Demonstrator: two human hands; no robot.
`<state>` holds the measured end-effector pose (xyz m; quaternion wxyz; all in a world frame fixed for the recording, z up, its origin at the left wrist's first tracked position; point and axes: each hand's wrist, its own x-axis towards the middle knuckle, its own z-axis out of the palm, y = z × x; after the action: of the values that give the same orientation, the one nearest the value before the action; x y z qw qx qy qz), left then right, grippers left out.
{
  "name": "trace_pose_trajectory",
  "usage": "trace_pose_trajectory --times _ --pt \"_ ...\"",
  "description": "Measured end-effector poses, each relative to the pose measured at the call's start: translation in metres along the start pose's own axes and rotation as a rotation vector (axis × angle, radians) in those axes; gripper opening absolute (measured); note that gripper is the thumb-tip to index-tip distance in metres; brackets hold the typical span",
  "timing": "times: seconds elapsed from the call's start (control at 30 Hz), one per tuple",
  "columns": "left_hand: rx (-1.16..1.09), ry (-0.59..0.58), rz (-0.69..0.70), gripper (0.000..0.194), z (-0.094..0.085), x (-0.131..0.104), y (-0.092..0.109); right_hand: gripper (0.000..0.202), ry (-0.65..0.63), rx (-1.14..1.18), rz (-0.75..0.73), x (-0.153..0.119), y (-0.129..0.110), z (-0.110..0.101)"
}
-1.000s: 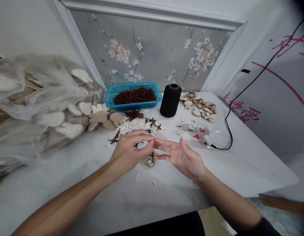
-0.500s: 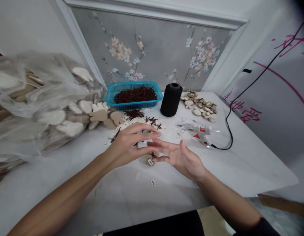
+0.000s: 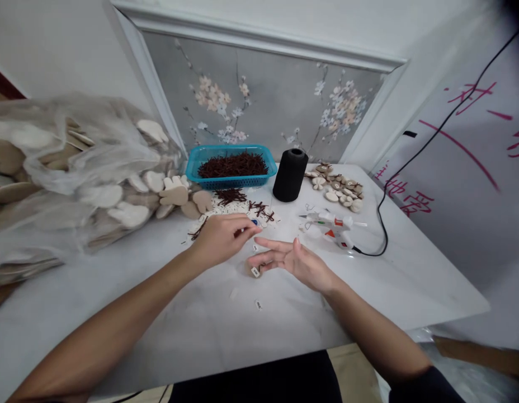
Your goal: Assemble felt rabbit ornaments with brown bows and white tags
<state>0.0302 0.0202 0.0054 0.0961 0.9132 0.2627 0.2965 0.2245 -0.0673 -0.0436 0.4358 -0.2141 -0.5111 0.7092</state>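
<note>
My left hand point(image 3: 228, 238) hovers over the table by the pile of small white labels, its thumb and fingertips pressed together; whatever they pinch is too small to make out. A blue object point(image 3: 255, 222) shows just behind those fingertips. To the right, my right hand point(image 3: 295, 260) is open, fingers spread and palm turned partly up. Its lower fingers overlap a small beige felt piece point(image 3: 251, 267) that carries a white label point(image 3: 255, 272). Another loose label point(image 3: 258, 304) lies nearer to me.
A blue basket point(image 3: 231, 181) of brown bows stands at the back beside a black thread cone point(image 3: 290, 174). The glue gun point(image 3: 335, 224) and its cord lie right, before finished felt pieces point(image 3: 345, 190). A clear bag point(image 3: 81, 145) of felt shapes fills the left.
My left fingers have closed together at the tips. My right hand has drawn slightly apart from them and its lower fingers reach over the felt piece. The view has shifted a little.
</note>
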Motion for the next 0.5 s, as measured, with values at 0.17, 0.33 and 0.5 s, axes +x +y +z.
trace_pose_trajectory --times 0.17,0.33,0.5 --pt "-0.107 0.000 -0.022 0.023 -0.022 0.000 0.010 0.052 0.140 0.019 -0.013 0.008 0.003 -0.004" --pt "0.354 -0.131 -0.131 0.037 -0.044 -0.025 0.016 0.016 0.399 -0.111 -0.073 0.004 0.000 -0.001" --pt "0.669 -0.302 -0.519 0.037 -0.091 -0.090 -0.015 0.038 0.459 -0.164 -0.259 -0.025 -0.038 0.017"
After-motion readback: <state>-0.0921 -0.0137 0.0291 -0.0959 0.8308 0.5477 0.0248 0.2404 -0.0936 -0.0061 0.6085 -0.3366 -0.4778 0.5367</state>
